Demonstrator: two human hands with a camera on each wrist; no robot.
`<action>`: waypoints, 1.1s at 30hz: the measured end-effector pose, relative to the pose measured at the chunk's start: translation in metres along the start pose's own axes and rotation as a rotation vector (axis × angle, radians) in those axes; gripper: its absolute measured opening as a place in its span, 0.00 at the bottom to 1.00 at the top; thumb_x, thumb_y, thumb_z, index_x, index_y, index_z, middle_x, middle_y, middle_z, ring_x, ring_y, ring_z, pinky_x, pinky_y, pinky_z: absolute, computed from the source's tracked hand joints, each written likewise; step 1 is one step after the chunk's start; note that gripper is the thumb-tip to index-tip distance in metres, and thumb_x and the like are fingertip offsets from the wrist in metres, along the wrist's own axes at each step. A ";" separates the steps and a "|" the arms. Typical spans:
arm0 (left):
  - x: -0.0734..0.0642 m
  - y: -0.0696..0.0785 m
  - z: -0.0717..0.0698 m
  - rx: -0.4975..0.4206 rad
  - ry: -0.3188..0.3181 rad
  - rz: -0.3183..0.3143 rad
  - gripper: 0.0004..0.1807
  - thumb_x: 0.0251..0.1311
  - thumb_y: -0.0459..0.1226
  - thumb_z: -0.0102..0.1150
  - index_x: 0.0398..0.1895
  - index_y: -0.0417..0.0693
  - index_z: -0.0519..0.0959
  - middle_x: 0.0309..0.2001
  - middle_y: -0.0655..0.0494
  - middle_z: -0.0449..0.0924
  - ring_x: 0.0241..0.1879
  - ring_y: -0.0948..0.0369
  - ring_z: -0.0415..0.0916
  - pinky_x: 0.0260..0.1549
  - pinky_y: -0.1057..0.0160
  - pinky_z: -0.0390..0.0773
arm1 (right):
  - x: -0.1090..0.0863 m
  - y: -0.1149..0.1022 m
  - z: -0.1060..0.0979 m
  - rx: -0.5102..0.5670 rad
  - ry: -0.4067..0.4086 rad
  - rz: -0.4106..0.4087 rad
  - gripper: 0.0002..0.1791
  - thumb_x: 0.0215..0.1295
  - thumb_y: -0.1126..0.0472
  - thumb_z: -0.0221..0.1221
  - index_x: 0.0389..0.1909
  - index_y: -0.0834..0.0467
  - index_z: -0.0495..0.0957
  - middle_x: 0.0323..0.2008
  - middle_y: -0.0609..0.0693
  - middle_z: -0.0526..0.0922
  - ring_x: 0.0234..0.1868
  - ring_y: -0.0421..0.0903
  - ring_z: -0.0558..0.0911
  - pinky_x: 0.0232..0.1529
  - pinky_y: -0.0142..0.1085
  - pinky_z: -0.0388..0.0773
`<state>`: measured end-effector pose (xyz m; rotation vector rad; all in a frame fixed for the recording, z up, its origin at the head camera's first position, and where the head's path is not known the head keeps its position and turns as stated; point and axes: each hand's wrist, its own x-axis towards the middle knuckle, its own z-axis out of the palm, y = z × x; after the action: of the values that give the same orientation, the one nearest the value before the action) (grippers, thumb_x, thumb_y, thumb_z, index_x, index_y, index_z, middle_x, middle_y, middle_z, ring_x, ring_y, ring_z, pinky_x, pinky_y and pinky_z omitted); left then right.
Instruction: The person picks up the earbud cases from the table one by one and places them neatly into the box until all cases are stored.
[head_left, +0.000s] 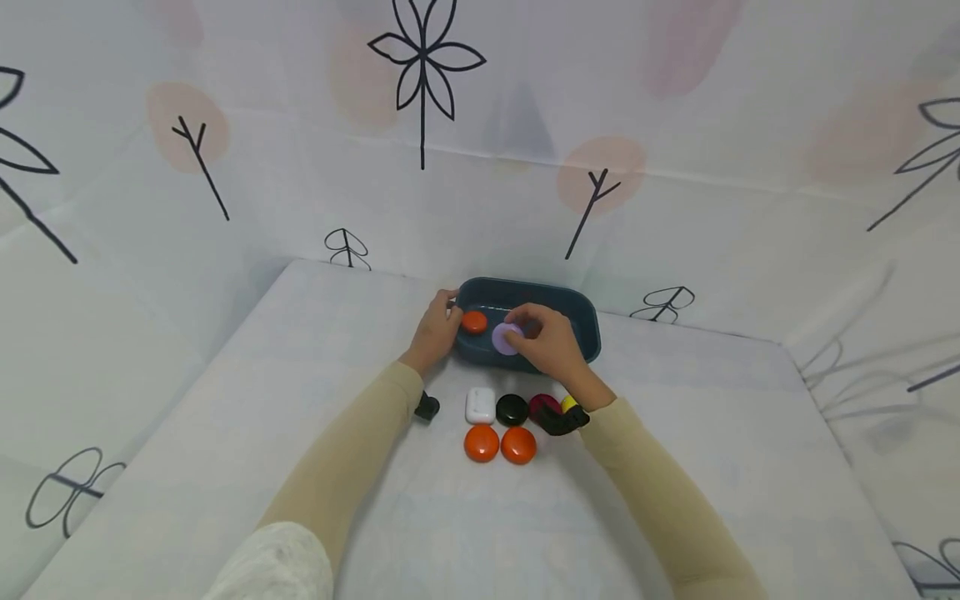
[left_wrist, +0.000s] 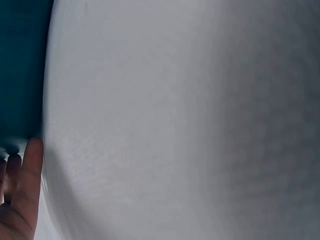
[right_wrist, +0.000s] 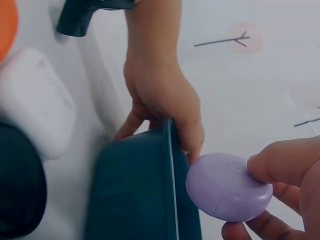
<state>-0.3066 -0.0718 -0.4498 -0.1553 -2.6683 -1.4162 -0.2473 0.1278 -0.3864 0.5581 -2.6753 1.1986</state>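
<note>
My right hand pinches a lavender round case between thumb and fingers, above the dark teal basin. A thin seam line shows on the case's glossy side. At the basin's left end my left hand grips the rim, thumb on one side and fingers on the other, as the right wrist view shows. Only a few of its fingers appear in the left wrist view, touching the teal wall. Inside the basin, near the left end, lies an orange round piece.
In front of the basin sit a white rounded-square piece, a black round piece, a dark red one and a yellow one, partly hidden by the right wrist's camera. Two orange round pieces lie nearer. A patterned cloth wall stands behind.
</note>
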 end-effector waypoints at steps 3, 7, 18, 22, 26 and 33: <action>0.001 0.000 0.001 0.003 -0.007 0.003 0.24 0.58 0.42 0.37 0.60 0.50 0.59 0.56 0.52 0.66 0.53 0.59 0.65 0.54 0.59 0.64 | -0.008 0.000 -0.004 -0.021 -0.010 -0.002 0.11 0.50 0.52 0.60 0.36 0.48 0.76 0.36 0.43 0.77 0.27 0.43 0.73 0.26 0.34 0.73; 0.001 0.000 0.001 0.000 -0.009 0.004 0.24 0.58 0.41 0.37 0.59 0.51 0.59 0.56 0.53 0.66 0.52 0.59 0.65 0.54 0.59 0.64 | -0.019 -0.001 -0.009 -0.019 -0.022 -0.034 0.12 0.51 0.52 0.59 0.37 0.49 0.76 0.37 0.44 0.77 0.28 0.42 0.73 0.27 0.33 0.73; 0.001 -0.001 0.001 -0.008 -0.005 0.009 0.23 0.58 0.41 0.37 0.59 0.50 0.59 0.56 0.52 0.66 0.52 0.59 0.65 0.54 0.59 0.64 | -0.052 0.005 -0.019 -0.063 -0.061 -0.017 0.11 0.49 0.54 0.61 0.35 0.48 0.76 0.34 0.42 0.75 0.27 0.42 0.71 0.27 0.32 0.72; 0.001 -0.001 0.000 -0.008 -0.009 0.010 0.24 0.58 0.42 0.37 0.59 0.50 0.59 0.56 0.52 0.66 0.51 0.59 0.65 0.53 0.59 0.65 | -0.063 0.007 -0.021 -0.110 -0.075 -0.009 0.11 0.48 0.56 0.62 0.35 0.48 0.76 0.32 0.43 0.75 0.27 0.41 0.72 0.28 0.31 0.72; 0.001 -0.001 -0.001 -0.008 -0.014 0.009 0.24 0.58 0.42 0.37 0.59 0.50 0.59 0.56 0.52 0.66 0.52 0.59 0.65 0.54 0.59 0.64 | -0.072 0.010 -0.023 -0.128 -0.098 -0.001 0.10 0.48 0.57 0.62 0.34 0.48 0.76 0.30 0.43 0.76 0.27 0.40 0.73 0.27 0.30 0.73; 0.002 -0.003 0.001 -0.010 -0.007 0.012 0.23 0.59 0.42 0.37 0.59 0.51 0.59 0.56 0.53 0.66 0.52 0.59 0.65 0.53 0.59 0.64 | -0.088 0.019 -0.022 -0.150 -0.141 0.027 0.10 0.47 0.57 0.62 0.33 0.45 0.76 0.30 0.40 0.76 0.28 0.40 0.73 0.27 0.29 0.73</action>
<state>-0.3087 -0.0728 -0.4524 -0.1775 -2.6619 -1.4290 -0.1747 0.1795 -0.4106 0.6054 -2.8688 0.9874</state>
